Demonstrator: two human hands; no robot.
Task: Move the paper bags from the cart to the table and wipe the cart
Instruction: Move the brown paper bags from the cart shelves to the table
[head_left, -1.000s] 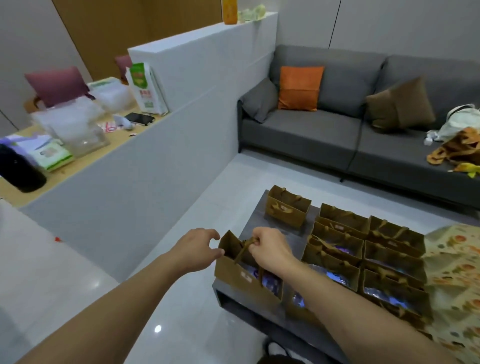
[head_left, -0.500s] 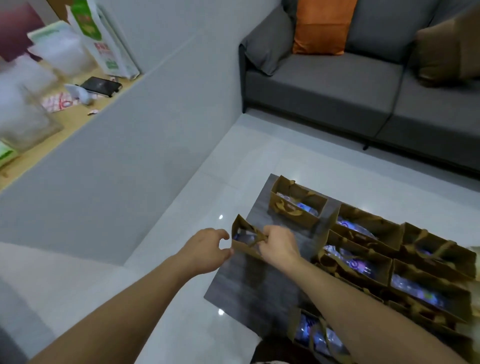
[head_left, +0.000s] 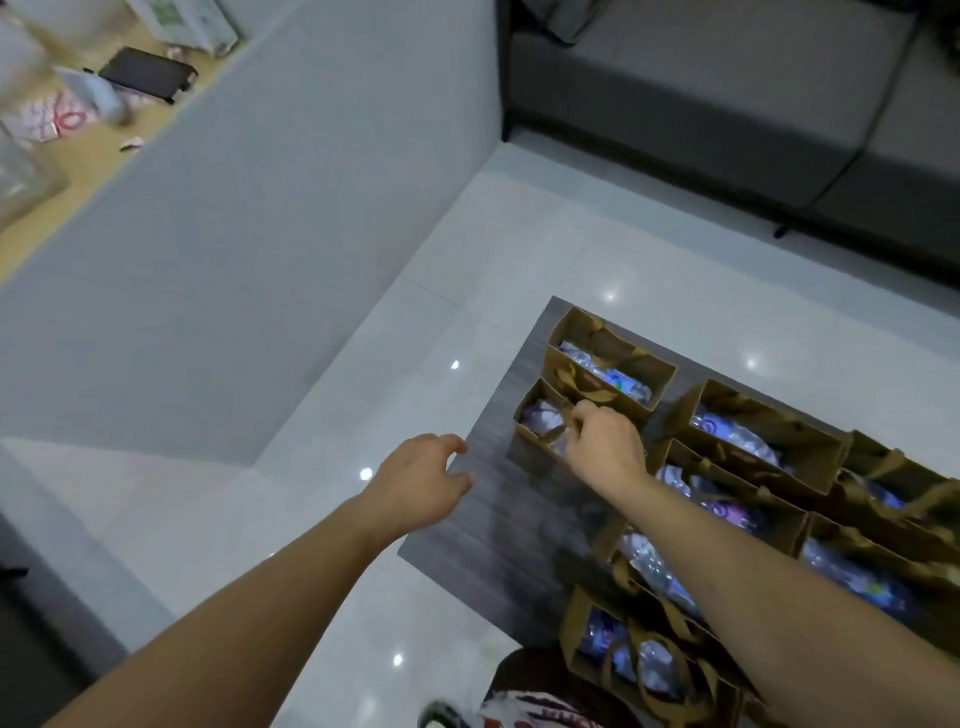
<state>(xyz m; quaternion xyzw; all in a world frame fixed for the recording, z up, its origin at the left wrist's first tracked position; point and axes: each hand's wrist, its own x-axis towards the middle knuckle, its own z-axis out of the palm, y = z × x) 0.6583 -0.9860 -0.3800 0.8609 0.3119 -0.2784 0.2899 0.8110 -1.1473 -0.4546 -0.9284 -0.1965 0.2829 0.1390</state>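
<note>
Several brown paper bags with plastic-wrapped contents stand on a low dark grey table (head_left: 488, 525). My right hand (head_left: 605, 441) pinches the handle of one small paper bag (head_left: 535, 423) that sits on the table just in front of another bag (head_left: 608, 371) at the far left corner. My left hand (head_left: 423, 480) hovers beside the table's left edge with fingers loosely curled, holding nothing. More bags (head_left: 753, 436) fill the table's right side. No cart is in view.
A grey sofa (head_left: 701, 88) runs along the back. A pale half wall (head_left: 249, 218) stands to the left, with a wooden desk (head_left: 104, 135) behind it holding a black phone (head_left: 148, 75). Glossy white floor (head_left: 519, 249) surrounds the table.
My right hand carried the bag away from me and set it beside the corner bag. My left hand let go of the bag's rim. The view tilted downward.
</note>
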